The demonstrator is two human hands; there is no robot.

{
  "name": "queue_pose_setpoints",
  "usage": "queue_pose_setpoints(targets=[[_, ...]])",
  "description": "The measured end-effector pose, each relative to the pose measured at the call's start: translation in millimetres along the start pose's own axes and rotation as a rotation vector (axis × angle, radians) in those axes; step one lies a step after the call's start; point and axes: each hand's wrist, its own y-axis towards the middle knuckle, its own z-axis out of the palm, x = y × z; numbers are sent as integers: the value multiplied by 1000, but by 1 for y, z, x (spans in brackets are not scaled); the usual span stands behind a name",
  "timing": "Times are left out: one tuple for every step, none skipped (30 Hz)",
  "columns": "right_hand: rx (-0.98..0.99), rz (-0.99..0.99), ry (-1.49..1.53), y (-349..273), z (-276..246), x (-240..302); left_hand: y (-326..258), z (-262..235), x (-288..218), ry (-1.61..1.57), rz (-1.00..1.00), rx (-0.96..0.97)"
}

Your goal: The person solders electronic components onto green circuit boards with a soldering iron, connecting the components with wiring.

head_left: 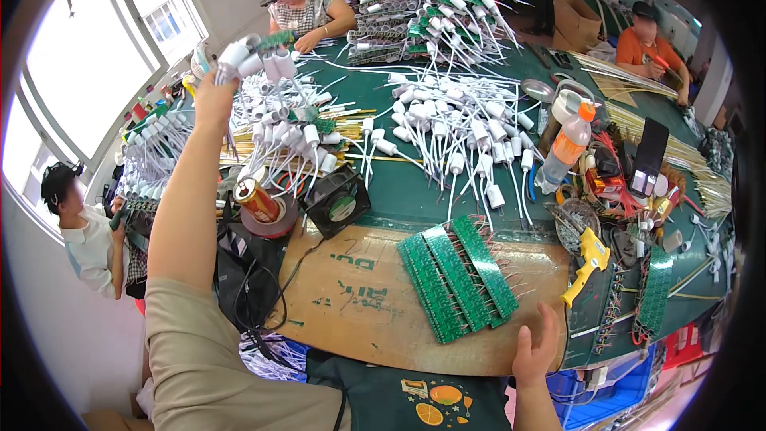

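Raised at the upper left, my left hand (212,94) is closed on a bundle of white cylindrical lamp sockets (279,65) joined to a green circuit board (275,40). Its fingers are partly hidden behind the bundle. Beneath it lies a heap of white sockets with wires (275,124). My right hand (536,349) is at the near edge of a cardboard sheet (351,327), fingers apart and nothing in them. Just left of that hand, green circuit board panels (455,275) lie side by side, with thin leads sticking out along the right side.
A second heap of wired sockets (459,116) covers the table's middle. A black fan (337,199) and a red can (257,201) stand left; a bottle (566,148) and a yellow soldering gun (589,263) are right. Co-workers sit around the table.
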Motion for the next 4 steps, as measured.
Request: queue_pose_setpoints(targets=[[7,8,-3,1,0,0,7,11,14,181,2,18],[9,24,-14,0,-1,0,2,26,21,355,81,81],[4,26,-13,1,0,0,6,37,38,485,115,185],[14,31,-11,2,1,1,18,42,52,484,119,184]])
